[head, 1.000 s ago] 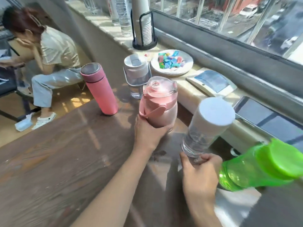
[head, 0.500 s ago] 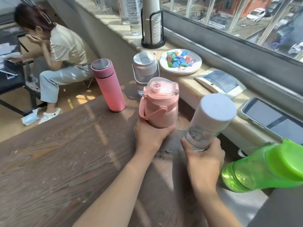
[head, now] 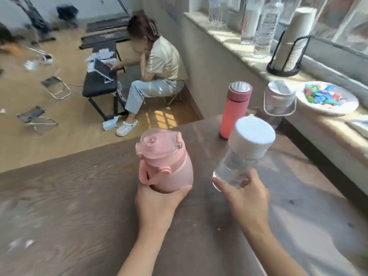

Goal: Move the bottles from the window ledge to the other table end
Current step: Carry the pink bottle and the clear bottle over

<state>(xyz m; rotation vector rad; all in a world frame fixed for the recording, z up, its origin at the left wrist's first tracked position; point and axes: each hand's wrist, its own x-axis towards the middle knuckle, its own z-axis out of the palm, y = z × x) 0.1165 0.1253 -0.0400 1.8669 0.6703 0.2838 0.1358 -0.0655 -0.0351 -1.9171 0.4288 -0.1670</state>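
Note:
My left hand [head: 157,204] grips the base of a squat pink bottle [head: 165,162] with a clear lid and a carry strap, held above the dark wooden table [head: 69,206]. My right hand [head: 247,200] holds a clear bottle with a white cap [head: 247,152], tilted to the right, over the table. A tall pink flask [head: 235,112] stands upright near the table's far right corner. Beside it, close to the window ledge [head: 235,36], stands a clear bottle with a grey lid and handle [head: 278,102].
On the ledge stand a plate of coloured pieces [head: 328,98], a black holder with stacked paper cups [head: 288,46] and several clear water bottles [head: 264,26]. A person [head: 157,70] sits on a low stool beyond the table, beside a black bench [head: 99,80]. Folding stools lie on the floor.
Both hands have carried their bottles left and away from the ledge, over the table. The view has swung left, so the green bottle and the phone are out of sight.

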